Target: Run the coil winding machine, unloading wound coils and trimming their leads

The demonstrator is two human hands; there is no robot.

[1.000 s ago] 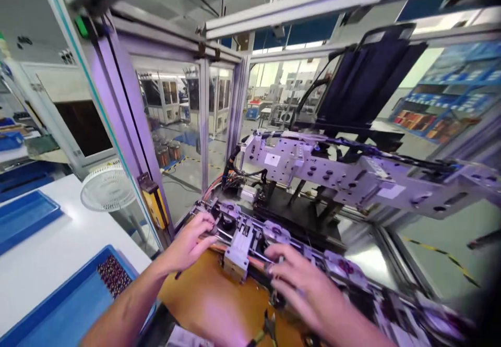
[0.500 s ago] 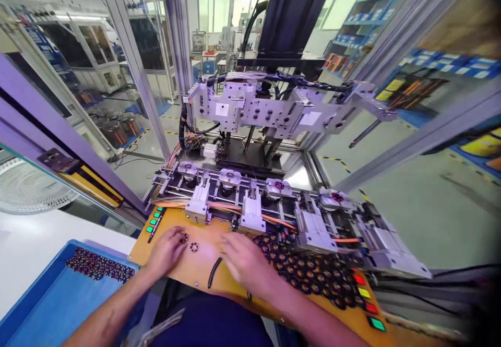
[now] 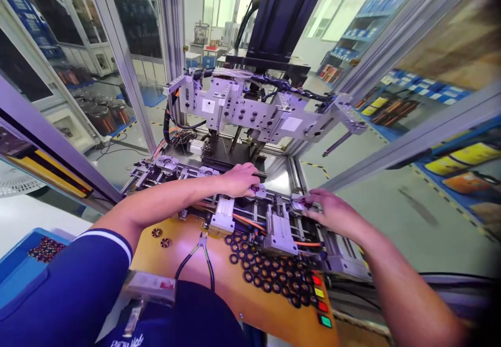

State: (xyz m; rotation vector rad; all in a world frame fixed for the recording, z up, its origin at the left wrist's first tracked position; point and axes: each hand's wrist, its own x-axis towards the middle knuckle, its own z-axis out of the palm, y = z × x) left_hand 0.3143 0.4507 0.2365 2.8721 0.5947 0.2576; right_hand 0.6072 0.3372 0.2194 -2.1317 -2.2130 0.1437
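Note:
My left hand [image 3: 240, 179] reaches over the machine to the third clamping fixture [image 3: 259, 192]. Its fingers are closed on a small dark ring-shaped core [image 3: 255, 187] seated there. At the rightmost fixture [image 3: 296, 207], my right hand [image 3: 329, 210] has thumb and fingers curled round another ring-shaped core [image 3: 305, 203], partly hidden by the fingers. Two loose cores [image 3: 157, 232] lie on the orange panel at the left. A pair of cutting pliers [image 3: 202, 242] rests on the panel, handles toward my body.
Many wound black rings [image 3: 270, 274] cover the panel's right part, beside lit buttons [image 3: 321, 305]. A blue tray [image 3: 19, 255] holds small cores at the left. Above the fixtures hangs a metal tooling head [image 3: 250, 109]. Frame posts [image 3: 121, 60] stand either side.
Both hands have gone from the orange panel up to the two right-hand fixtures. The pliers, largely covered before, now show fully. The view has shifted to the right.

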